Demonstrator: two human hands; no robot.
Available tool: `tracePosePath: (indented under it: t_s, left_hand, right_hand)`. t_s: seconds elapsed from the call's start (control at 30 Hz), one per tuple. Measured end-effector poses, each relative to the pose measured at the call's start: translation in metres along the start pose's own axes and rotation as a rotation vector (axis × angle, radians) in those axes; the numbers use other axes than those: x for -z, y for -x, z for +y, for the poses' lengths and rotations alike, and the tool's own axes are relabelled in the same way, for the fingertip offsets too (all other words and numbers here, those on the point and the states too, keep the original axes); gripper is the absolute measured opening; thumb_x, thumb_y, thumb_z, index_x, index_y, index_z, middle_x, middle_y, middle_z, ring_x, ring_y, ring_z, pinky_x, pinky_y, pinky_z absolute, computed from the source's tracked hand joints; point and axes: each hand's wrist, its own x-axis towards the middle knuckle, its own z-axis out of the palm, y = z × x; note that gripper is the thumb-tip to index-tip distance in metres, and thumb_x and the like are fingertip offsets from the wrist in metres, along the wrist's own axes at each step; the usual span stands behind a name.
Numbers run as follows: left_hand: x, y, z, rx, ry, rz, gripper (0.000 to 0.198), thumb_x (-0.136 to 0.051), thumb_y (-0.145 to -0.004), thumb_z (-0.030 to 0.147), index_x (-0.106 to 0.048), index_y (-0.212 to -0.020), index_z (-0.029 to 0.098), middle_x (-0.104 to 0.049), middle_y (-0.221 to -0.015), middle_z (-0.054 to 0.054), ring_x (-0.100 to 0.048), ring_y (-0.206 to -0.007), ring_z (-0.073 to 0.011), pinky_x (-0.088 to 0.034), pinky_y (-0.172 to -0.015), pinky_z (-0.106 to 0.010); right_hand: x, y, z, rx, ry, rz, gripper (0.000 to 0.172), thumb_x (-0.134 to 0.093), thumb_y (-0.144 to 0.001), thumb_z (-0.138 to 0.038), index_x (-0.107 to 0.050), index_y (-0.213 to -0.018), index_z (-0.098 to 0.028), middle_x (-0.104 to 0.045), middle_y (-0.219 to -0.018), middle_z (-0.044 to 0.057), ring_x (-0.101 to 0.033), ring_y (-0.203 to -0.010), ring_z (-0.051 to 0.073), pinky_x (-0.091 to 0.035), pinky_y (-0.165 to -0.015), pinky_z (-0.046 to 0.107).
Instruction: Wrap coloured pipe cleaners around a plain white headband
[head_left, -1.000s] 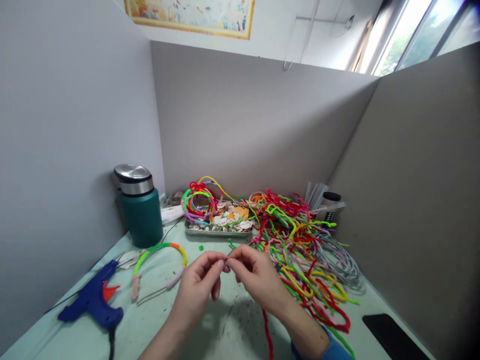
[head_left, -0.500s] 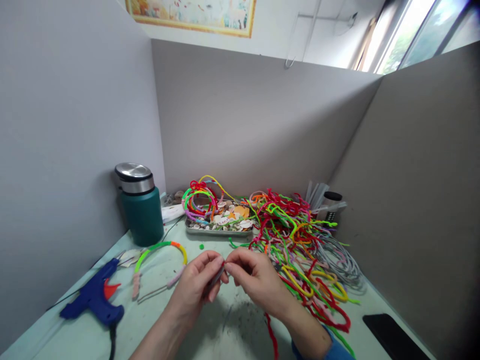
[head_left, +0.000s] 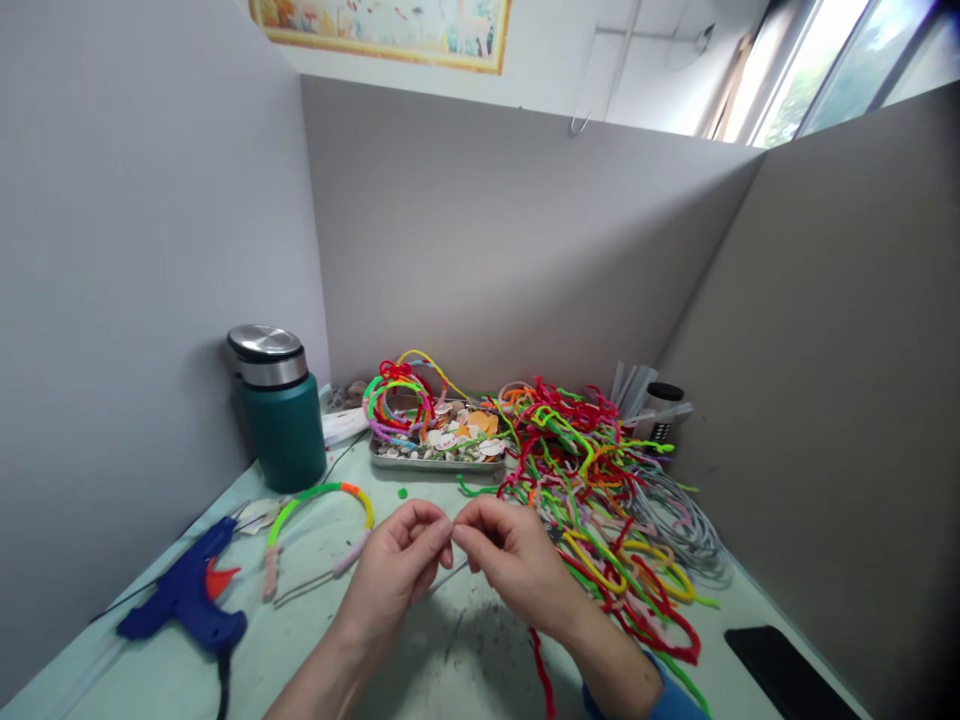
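My left hand [head_left: 397,560] and my right hand [head_left: 510,555] meet fingertip to fingertip above the table, both closed in a pinch. Whatever they hold is mostly covered by the fingers. A thin grey strip [head_left: 450,577] shows below the fingertips, between the hands. Left of my left hand lies a hoop [head_left: 301,500] of wire, wrapped in green, orange, yellow, pink and lilac fuzzy sections, with its bare grey end showing. Close to my right hand spreads a tangled heap of coloured pipe cleaners [head_left: 570,440]. One red pipe cleaner [head_left: 541,675] hangs out below my right wrist.
A blue glue gun [head_left: 184,595] lies at the left, before a teal flask [head_left: 283,430]. A metal tray [head_left: 442,465] of small flat pieces, with several coloured rings on it, stands at the back. Coiled grey wire [head_left: 694,540] and a black phone-like slab [head_left: 787,672] lie right.
The fingertips have shifted slightly, and the red bit seen between them is now hidden. The thin grey strip has come into sight below the fingers.
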Motion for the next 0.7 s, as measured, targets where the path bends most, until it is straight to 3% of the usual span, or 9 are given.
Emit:
tracePosePath:
  t_s: [0.2, 0.33, 0.7]
  left_hand:
    - [-0.0024, 0.0007, 0.0021, -0.021, -0.048, 0.122, 0.032, -0.067, -0.069, 0.042, -0.05, -0.077, 0.017, -0.05, -0.048, 0.007, -0.029, -0.036, -0.0012, -0.015, -0.037, -0.014]
    - [-0.0052, 0.002, 0.0047, -0.074, -0.12, 0.194, 0.032, -0.069, -0.066, 0.041, -0.052, -0.074, 0.016, -0.05, -0.05, 0.006, -0.034, -0.039, -0.0024, -0.017, -0.038, -0.015]
    - [-0.0065, 0.004, 0.0083, -0.044, -0.051, 0.05, 0.026, -0.062, -0.074, 0.04, -0.052, -0.078, 0.016, -0.052, -0.057, 0.005, -0.028, -0.038, -0.002, -0.015, -0.038, -0.017]
  right_hand:
    - [-0.0015, 0.0005, 0.0012, -0.055, -0.078, -0.069, 0.016, -0.048, -0.085, -0.022, -0.061, -0.078, -0.016, -0.053, -0.058, -0.003, -0.044, -0.049, 0.007, -0.033, -0.048, 0.018]
    - [-0.0052, 0.0013, 0.0015, -0.05, -0.067, -0.02, 0.012, -0.05, -0.083, -0.022, -0.058, -0.075, -0.016, -0.052, -0.057, -0.004, -0.044, -0.051, 0.007, -0.033, -0.049, 0.018]
    - [-0.0023, -0.0009, 0.0035, -0.049, -0.006, 0.019, 0.016, -0.049, -0.084, -0.025, -0.057, -0.073, -0.016, -0.051, -0.057, -0.004, -0.044, -0.052, 0.008, -0.031, -0.048, 0.019]
